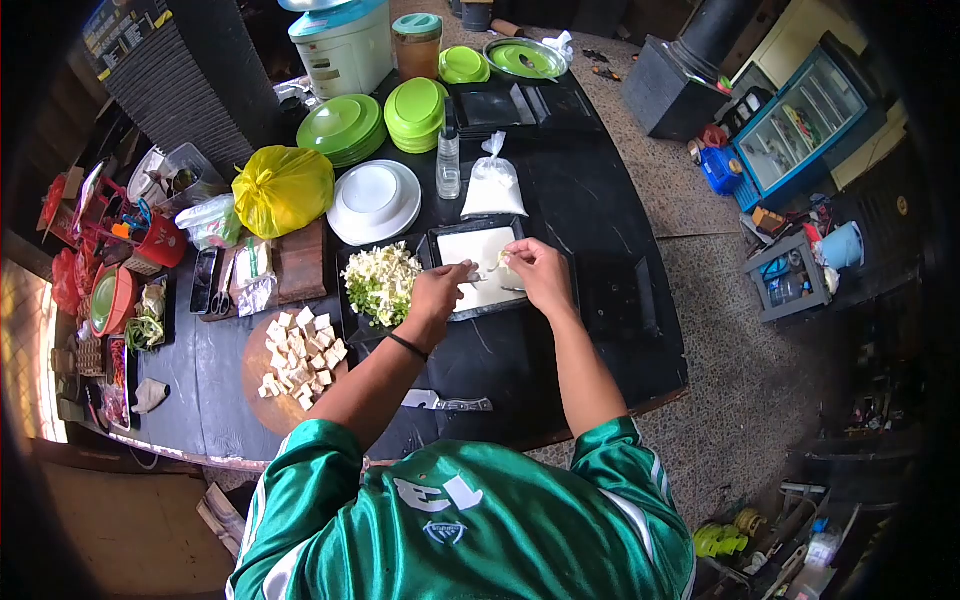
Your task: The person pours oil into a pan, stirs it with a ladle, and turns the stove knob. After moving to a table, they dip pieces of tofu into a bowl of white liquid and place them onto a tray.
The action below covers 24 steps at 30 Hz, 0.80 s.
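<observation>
My left hand [440, 293] is closed in a pinch over the left side of a black tray [434, 250] holding a smooth white layer [470, 245], which could be flour or batter. A small greyish-white bit shows at its fingertips, too small to name. Over the tray's right side my right hand [541, 275] is also closed, pinching a small pale piece [502, 261]. Just left of the tray lies a heap of chopped cabbage and green leaves [382, 278]. White tofu cubes [300, 355] are piled on a round wooden board [258, 400].
A knife [450, 402] lies near the table's front edge. Behind the tray stand a bag of white powder [494, 185], a clear bottle [448, 168], white plates [372, 202] and green plates [342, 130]. A yellow bag [284, 188] sits by a rectangular cutting board [303, 262].
</observation>
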Motion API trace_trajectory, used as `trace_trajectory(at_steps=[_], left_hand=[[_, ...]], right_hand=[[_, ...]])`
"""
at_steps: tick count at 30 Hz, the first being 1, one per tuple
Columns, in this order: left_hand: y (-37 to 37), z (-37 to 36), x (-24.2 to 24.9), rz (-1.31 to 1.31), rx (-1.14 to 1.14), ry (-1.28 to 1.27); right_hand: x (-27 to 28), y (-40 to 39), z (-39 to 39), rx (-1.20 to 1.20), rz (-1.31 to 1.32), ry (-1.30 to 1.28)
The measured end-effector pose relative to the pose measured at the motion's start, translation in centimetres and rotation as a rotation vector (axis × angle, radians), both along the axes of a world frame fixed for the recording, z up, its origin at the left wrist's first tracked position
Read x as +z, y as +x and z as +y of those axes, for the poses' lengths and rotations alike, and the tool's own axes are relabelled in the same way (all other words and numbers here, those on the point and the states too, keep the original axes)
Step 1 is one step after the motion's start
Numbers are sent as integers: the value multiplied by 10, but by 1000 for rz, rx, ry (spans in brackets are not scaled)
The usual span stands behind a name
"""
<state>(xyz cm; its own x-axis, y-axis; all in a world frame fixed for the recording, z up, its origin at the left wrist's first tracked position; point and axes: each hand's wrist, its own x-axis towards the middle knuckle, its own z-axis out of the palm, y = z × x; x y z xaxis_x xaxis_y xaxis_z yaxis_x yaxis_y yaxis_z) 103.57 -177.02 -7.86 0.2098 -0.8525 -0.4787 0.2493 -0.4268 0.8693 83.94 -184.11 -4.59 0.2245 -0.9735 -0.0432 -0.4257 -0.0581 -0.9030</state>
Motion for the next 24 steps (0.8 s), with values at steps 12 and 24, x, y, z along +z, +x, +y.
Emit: trace_trajectory(at_steps=[12,24], left_hand=[[0,15,4,56,0,-142],[1,-3,-2,60,19,-308]], right_hand=[[-32,6,-28,94,371,-139],[-31,-29,-13,187,402,-291]])
